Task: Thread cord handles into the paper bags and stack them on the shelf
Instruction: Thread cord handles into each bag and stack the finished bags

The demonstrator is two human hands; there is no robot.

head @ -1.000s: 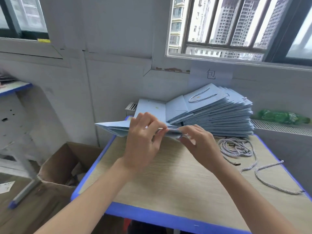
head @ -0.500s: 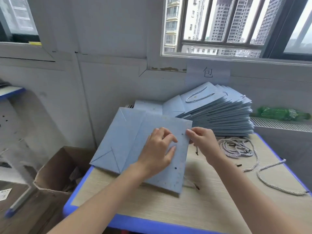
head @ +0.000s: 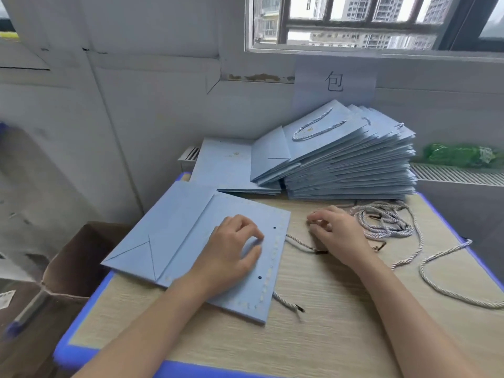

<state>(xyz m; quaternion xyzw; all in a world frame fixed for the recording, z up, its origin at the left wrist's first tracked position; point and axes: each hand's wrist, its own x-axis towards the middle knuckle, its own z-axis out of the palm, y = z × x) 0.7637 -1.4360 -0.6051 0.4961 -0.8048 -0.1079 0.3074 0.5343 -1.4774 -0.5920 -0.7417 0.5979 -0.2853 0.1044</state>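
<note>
A flat light-blue paper bag [head: 188, 241] lies on the table, its mouth edge with two dark holes facing right. My left hand [head: 231, 252] rests on it with bent fingers, fingertips near the upper hole. Two cord ends [head: 302, 245] with black tips stick out from under the bag's right edge. My right hand [head: 338, 230] hovers over the table right of the bag, fingers loosely curled, nothing visible between them. A heap of loose cords [head: 381, 222] lies just beyond it. A tall stack of bags with handles [head: 349, 165] stands at the back.
One long cord [head: 450, 293] trails across the right of the blue-edged table [head: 114, 358]. An open cardboard box [head: 76, 268] stands on the floor to the left. A green bottle [head: 458, 155] lies on the radiator ledge at the right.
The bag, held up edge-on a second ago, now lies flat on the table. My right hand let go of its corner and moved right toward the cords. My left hand stays on the bag.
</note>
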